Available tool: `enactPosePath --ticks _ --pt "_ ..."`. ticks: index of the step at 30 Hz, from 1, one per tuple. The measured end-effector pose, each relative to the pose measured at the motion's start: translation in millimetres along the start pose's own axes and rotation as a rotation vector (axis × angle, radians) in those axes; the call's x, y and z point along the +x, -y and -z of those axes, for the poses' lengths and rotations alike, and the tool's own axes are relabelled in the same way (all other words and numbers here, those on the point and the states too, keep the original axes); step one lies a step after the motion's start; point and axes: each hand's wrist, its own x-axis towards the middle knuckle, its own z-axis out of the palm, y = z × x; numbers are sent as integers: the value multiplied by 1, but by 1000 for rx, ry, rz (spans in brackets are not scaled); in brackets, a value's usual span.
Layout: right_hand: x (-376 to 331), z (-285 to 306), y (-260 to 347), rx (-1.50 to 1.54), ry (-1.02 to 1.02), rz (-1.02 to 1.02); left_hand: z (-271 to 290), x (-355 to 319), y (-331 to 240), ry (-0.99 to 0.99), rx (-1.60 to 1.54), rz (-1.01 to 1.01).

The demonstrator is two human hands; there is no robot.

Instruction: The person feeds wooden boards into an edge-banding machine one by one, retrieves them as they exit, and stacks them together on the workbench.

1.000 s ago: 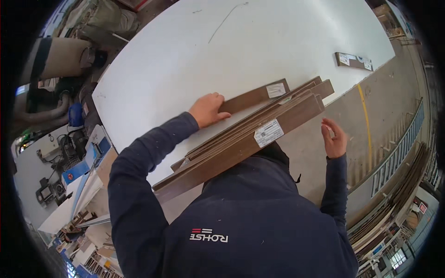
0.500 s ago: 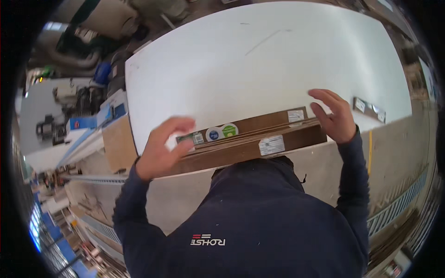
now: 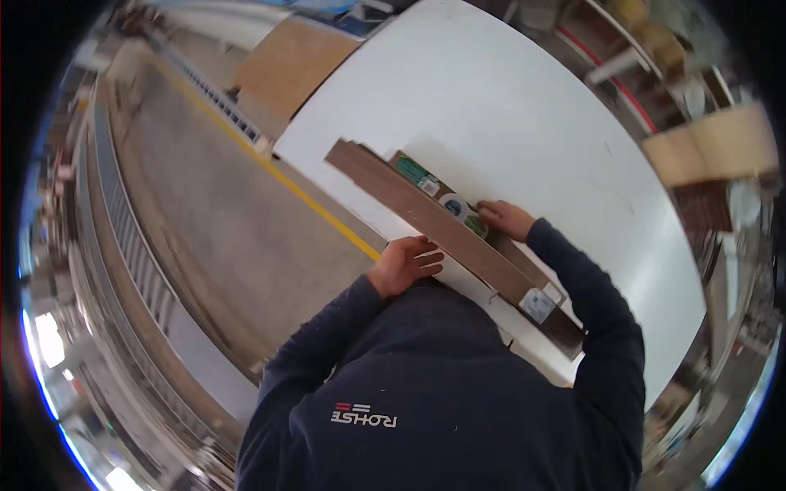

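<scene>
Dark brown laminate planks (image 3: 442,222) lie stacked along the near edge of the white counter (image 3: 524,106), and this looks like the squaring-up step. The left hand (image 3: 407,263), fingers loosely curled and gripping nothing, presses the stack's near edge; the right hand (image 3: 506,218) lies flat and open on top by the round stickers (image 3: 463,210). Next likely calls for a firm grip on both long edges.

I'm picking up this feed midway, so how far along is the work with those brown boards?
Done, it seems: the brown boards lie stacked flat on the white table, near its edge. In hand: the left hand rests at the stack's near edge and the right hand presses on its top by the round stickers. Left: letting go; neither hand is off the stack yet.
</scene>
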Motion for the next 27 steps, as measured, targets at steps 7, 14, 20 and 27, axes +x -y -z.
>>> enactPosePath --ticks 7,14,20,27 --pt "-3 -19 14 -41 -47 -44 0 13 -5 -76 -190 72" --pt "5 -9 21 -30 49 -88 6 22 3 -60 -275 71" --pt "-1 -17 56 394 -64 39 -25 -2 -5 -251 -222 -82" --pt "-2 -33 81 1199 350 -202 -67 -9 -1 -96 -292 -280"
